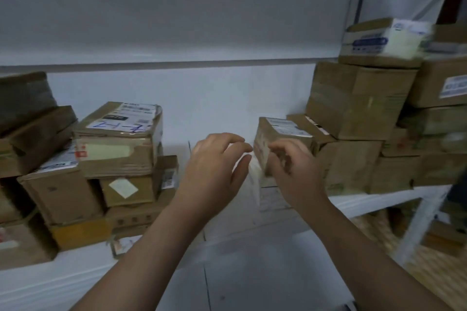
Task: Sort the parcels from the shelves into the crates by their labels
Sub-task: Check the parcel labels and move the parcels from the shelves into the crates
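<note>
Cardboard parcels stand in stacks on a white shelf [227, 255]. A small brown parcel [280, 131] with a white label on top sits at the left end of the right-hand stack. My right hand [290, 166] is at its near face, fingers curled against it; the blur hides whether they grip it. My left hand [214, 159] hovers just left of that parcel with relaxed, spread fingers, holding nothing. On the left stack lies a parcel with blue handwriting on its label [118, 139]. No crate is in view.
A tall stack of boxes [358, 101] rises at the right, topped by a blue-printed box [379, 38]. More boxes [58, 192] crowd the left side. A white wall backs the shelf. A metal shelf post [419, 219] stands at the right.
</note>
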Tool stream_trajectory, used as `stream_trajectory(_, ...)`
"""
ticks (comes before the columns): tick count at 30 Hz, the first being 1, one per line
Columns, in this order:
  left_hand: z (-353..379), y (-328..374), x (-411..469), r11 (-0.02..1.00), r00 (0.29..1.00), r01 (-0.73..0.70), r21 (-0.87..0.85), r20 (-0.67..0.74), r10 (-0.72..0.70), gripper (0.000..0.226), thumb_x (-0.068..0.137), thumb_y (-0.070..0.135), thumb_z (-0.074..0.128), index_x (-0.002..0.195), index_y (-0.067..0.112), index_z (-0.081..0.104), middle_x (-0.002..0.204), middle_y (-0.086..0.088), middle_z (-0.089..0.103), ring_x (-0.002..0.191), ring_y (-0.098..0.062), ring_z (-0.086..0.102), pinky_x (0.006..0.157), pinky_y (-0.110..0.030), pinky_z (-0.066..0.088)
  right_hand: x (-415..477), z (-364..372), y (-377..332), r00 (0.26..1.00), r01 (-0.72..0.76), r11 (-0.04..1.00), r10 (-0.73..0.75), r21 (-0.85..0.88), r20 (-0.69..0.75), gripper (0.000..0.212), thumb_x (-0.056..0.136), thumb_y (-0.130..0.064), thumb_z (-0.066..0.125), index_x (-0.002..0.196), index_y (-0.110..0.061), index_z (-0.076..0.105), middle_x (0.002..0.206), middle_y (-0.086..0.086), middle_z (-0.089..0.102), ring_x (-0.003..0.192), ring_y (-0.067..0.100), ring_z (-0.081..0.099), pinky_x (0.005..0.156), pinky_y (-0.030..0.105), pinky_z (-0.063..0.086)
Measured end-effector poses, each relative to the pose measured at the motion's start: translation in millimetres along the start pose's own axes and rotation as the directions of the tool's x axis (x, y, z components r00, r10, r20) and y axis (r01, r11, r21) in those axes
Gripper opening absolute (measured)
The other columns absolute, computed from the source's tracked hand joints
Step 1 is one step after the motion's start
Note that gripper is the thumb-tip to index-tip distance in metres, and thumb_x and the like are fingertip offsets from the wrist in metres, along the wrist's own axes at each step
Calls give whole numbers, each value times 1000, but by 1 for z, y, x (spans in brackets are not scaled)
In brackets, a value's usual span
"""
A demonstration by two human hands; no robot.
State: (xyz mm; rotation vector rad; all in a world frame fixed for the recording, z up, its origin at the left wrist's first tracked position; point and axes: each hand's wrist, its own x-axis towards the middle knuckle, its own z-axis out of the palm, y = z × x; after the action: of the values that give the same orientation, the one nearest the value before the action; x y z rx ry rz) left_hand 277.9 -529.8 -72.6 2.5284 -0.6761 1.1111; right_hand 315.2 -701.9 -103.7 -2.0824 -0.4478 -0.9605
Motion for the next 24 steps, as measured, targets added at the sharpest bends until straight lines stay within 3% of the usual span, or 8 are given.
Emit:
stream_trajectory(5,65,25,10,999,991,48,-3,129,-48,18,91,18,58,104,11,68,109,-7,64,98,-30,59,82,-41,47,3,-42,56,992,-115,992,118,-56,52,13,88,-10,59,99,-12,66,101,-6,56,95,15,54,77,23,38)
stream_trajectory(8,92,35,29,996,987,87,19,134,-89,27,90,21,57,115,11,62,121,-10,57,102,-32,56,84,-42,48,11,-56,79,987,-129,988,136,-81,88,17,89,-11,58,104,-12,65,105,-5,54,97,12,51,75,17,33)
stream_trajectory(11,113,41,54,975,964,217,43,148,-221,51,92,35,54,140,21,42,146,-14,36,121,-33,45,95,-42,42,19,-63,91,985,-130,990,135,-52,108,21,89,-14,58,110,-14,63,107,-9,50,93,2,45,69,8,31)
stream_trajectory(13,124,41,61,944,921,325,62,204,-330,56,95,45,46,146,29,30,151,-15,27,126,-36,42,97,-43,41,22,-65,97,984,-139,990,140,-13,112,26,90,-16,57,116,-15,61,109,-11,49,94,-1,44,74,1,32)
stream_trajectory(16,133,42,50,910,903,409,-64,176,-393,51,95,46,42,142,29,35,143,-8,40,118,-28,51,87,-33,43,21,-63,105,975,-182,981,171,66,144,35,94,-20,55,128,-14,56,120,-5,53,107,7,51,88,12,41)
stream_trajectory(19,134,48,31,894,914,406,-191,66,-401,43,96,42,44,136,27,41,137,-1,46,109,-17,55,80,-22,39,18,-57,107,961,-235,951,195,203,198,40,96,-24,52,134,-11,52,128,-1,54,108,4,56,83,4,44)
stream_trajectory(22,134,58,14,859,907,399,-321,3,-420,36,96,36,46,131,25,46,134,2,47,107,-5,52,82,-16,40,14,-49,103,960,-231,910,156,344,233,36,97,-26,52,130,-15,56,124,-1,59,104,-1,59,82,11,50)
stream_trajectory(24,133,64,6,811,892,400,-428,-21,-451,31,95,35,45,126,29,47,133,3,48,110,-3,51,87,-16,43,11,-45,97,965,-210,882,118,422,233,22,95,-27,54,116,-29,58,115,-6,63,102,-2,61,82,16,52)
